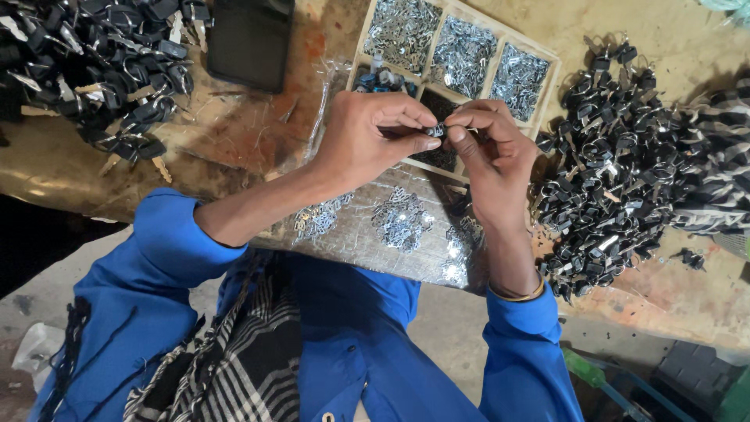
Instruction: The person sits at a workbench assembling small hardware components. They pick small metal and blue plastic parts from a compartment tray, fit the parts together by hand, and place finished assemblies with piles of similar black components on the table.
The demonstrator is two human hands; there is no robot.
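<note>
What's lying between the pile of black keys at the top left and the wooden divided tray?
In the head view, a flat black case lies between the key pile and the wooden tray.

Tabletop (258, 133) is worn tan, stained with reddish patches, scuffed throughout. On it: a heap of black-headed keys (101, 62) far left, a flat black case (250, 39) beside it, a wooden divided tray (461, 55) of small silvery metal parts at centre top, and a bigger heap of black key heads with rings (617, 180) on the right. A clear plastic sheet (375, 242) covers the near edge, with loose clusters of small metal pieces (398, 219) on it.
</note>
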